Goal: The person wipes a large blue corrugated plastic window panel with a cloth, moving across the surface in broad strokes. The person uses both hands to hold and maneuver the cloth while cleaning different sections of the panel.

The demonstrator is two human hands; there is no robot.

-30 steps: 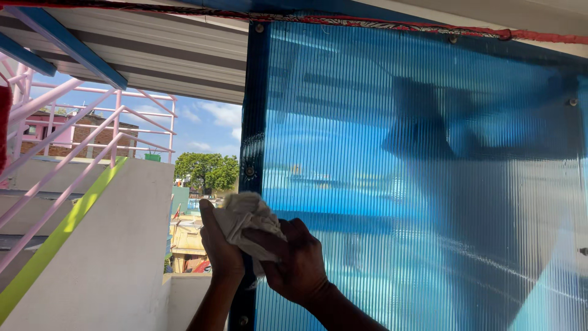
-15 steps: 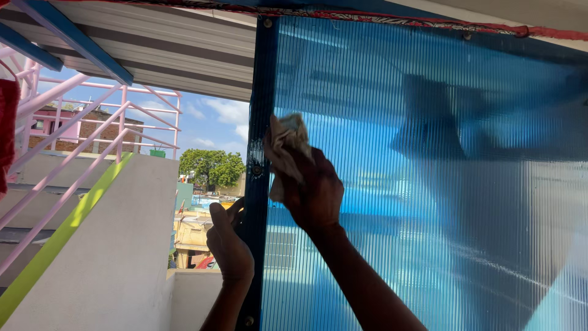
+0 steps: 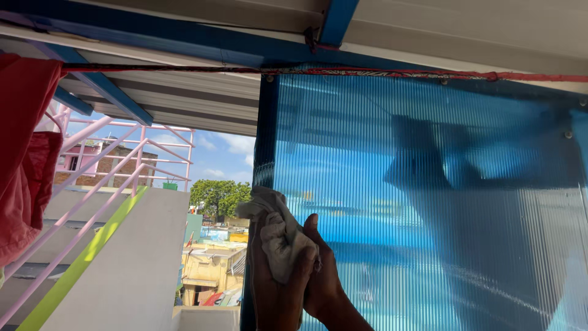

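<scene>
A crumpled grey-white cloth is pressed against the left edge of a blue ribbed translucent panel, low in the view. My left hand is under and behind the cloth at the panel's dark edge frame, with its fingers closed into the fabric. Right beside it, my right hand lies on the panel face and grips the same cloth, one finger pointing upward. Both wrists run off the bottom of the frame.
A red garment hangs at the far left. A red rope runs along the panel's top under blue roof beams. Pink railings and a white stair wall with a green stripe stand left; buildings and trees lie beyond.
My right hand has brought the cloth down from higher on the panel's edge to meet my left hand. The camera has tilted up, showing more of the roof.
</scene>
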